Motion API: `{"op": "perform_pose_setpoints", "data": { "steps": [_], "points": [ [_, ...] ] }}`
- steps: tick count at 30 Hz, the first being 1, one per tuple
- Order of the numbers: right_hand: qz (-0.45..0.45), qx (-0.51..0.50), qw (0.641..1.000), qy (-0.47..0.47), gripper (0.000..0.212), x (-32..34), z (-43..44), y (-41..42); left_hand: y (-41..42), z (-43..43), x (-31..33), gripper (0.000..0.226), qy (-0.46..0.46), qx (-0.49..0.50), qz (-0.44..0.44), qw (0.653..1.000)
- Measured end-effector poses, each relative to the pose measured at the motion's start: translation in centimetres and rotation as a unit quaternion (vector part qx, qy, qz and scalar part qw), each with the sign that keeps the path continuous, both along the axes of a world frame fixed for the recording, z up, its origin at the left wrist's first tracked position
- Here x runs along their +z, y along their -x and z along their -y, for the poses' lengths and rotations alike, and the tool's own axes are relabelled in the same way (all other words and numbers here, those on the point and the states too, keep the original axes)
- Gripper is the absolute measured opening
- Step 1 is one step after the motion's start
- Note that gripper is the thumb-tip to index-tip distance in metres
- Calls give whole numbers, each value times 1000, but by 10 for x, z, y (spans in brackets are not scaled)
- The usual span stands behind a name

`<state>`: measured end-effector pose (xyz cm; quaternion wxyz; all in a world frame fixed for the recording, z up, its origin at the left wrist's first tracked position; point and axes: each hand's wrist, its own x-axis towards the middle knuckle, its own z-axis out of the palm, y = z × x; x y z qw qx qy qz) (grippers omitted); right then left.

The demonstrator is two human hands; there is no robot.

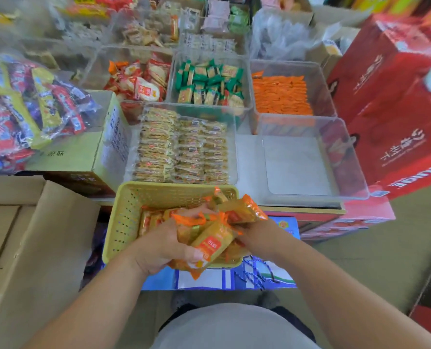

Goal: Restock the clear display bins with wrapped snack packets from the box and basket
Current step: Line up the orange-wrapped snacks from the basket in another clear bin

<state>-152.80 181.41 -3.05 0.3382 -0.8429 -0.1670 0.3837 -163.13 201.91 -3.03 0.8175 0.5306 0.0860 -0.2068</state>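
Your orange snack packets [214, 241] sit bunched just above the yellow basket [126, 217], with more lying in it below; your left hand [163, 248] curls round the near end of the bundle and your right hand [256, 238] clasps its other side, so both are grasping packets; the bundle's length runs near-left to far-right, toward the empty clear bin [297, 167] ahead, nearer your right hand.

Tan floor [360, 268] — stacked red cartons [390, 96]
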Motion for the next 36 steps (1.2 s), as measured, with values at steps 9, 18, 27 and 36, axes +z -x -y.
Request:
{"op": "perform_pose_setpoints", "data": {
  "steps": [9,18,27,36],
  "points": [
    [-32,38,999,1,25,-1,82,-71,-41,92,-14,79,56,63,-6,996],
    [-8,67,998,11,28,-19,191,-169,-105,229,-16,44,-50,322,-135,936],
    [52,113,990,69,36,-20,198,-207,-110,256,-16,28,-31,433,-169,885],
    [134,76,969,194,30,-23,202,-234,-112,229,-25,24,9,420,-180,889]
  ]
}}
